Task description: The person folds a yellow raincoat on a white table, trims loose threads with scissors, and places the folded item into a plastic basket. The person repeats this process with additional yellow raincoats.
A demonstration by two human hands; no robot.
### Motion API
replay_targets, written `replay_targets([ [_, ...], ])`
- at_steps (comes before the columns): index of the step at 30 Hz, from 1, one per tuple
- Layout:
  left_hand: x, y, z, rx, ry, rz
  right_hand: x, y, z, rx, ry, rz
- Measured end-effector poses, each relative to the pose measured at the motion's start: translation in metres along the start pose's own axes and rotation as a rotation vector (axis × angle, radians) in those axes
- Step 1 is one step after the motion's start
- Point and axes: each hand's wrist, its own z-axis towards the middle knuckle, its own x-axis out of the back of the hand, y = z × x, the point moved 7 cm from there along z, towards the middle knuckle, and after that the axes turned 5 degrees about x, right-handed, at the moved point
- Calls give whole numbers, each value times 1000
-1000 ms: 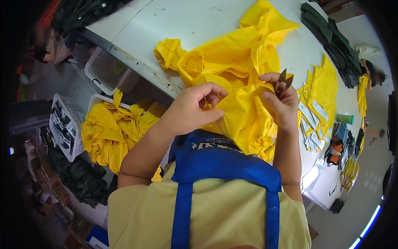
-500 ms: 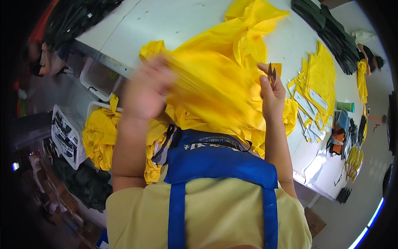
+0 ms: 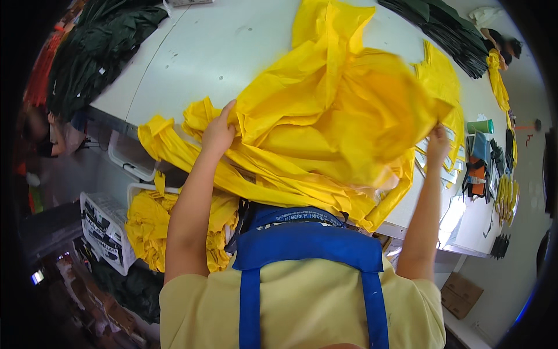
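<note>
A large, crumpled yellow garment (image 3: pixel 325 110) of thin, smooth fabric lies across the table in front of me, its near edge hanging by my blue apron (image 3: pixel 308 244). At its left side, my left hand (image 3: pixel 219 135) is closed on a fold of the cloth. Farther right, my right hand (image 3: pixel 439 144) pinches a raised corner, pulling the fabric up into a billow that is partly blurred. The small pointed snips seen earlier in my right hand cannot be made out now.
The white table (image 3: pixel 192 64) carries dark green garments (image 3: pixel 96 64) at left, more dark green pieces (image 3: pixel 444 29) at far right, stacked yellow pieces (image 3: pixel 439 75) and a green roll (image 3: pixel 480 126). Lower left, yellow cloth (image 3: pixel 154 232) fills a bin beside a white basket (image 3: pixel 104 232).
My right hand has swung right, lifting and spreading a corner of the yellow garment. My left hand has come down slightly and steadied on its left side. The snips have gone from sight.
</note>
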Motion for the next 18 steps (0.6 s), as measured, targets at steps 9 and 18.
replay_targets([
  [9,-63,97,-32,-405,-563,284,95,25,27,-375,430,368],
  [18,-106,283,97,-727,-142,-309,-55,-57,-25,101,-19,-159],
])
